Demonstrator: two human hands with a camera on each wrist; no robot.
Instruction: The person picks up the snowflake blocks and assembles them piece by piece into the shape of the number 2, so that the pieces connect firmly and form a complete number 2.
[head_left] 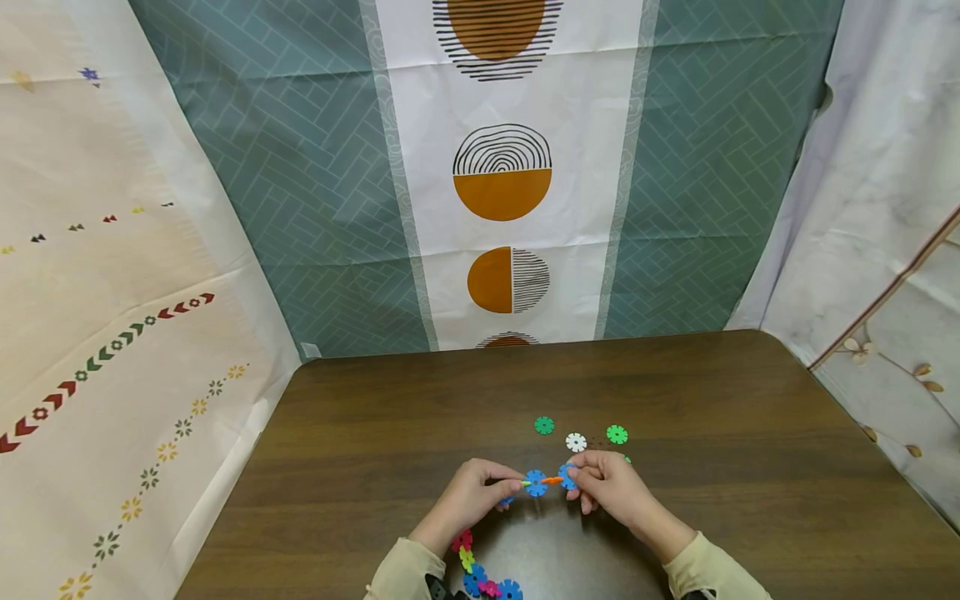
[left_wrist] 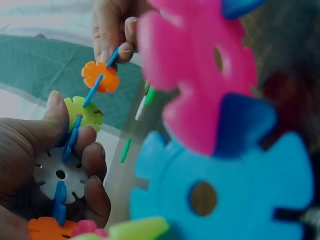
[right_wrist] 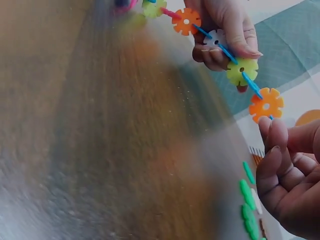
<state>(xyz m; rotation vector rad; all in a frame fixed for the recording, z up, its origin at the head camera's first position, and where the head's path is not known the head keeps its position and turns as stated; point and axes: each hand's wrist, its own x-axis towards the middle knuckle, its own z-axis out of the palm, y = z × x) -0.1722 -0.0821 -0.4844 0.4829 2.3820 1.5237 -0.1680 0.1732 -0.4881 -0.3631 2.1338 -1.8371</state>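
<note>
A chain of interlocking notched plastic discs runs between the two hands. My left hand [head_left: 480, 490] pinches it at a yellow-green disc [left_wrist: 82, 114], its fingers curled around a white disc [left_wrist: 47, 172]. From there a blue disc [head_left: 536, 483] and an orange disc [head_left: 552, 481] lead to the end. There my right hand [head_left: 611, 486] pinches the last blue disc [head_left: 567, 477] between thumb and fingers. The rest of the chain hangs beside the left forearm, with a red disc [head_left: 462, 540], a yellow disc [head_left: 467, 558] and a pink disc [head_left: 489, 588] among its links.
Loose discs lie on the brown wooden table [head_left: 360, 433] beyond the hands: a dark green disc [head_left: 544, 425], a white disc [head_left: 576, 442] and a bright green disc [head_left: 617, 434]. Another green disc [head_left: 627, 459] is partly covered by the right hand. Patterned cloths hang behind and beside the table.
</note>
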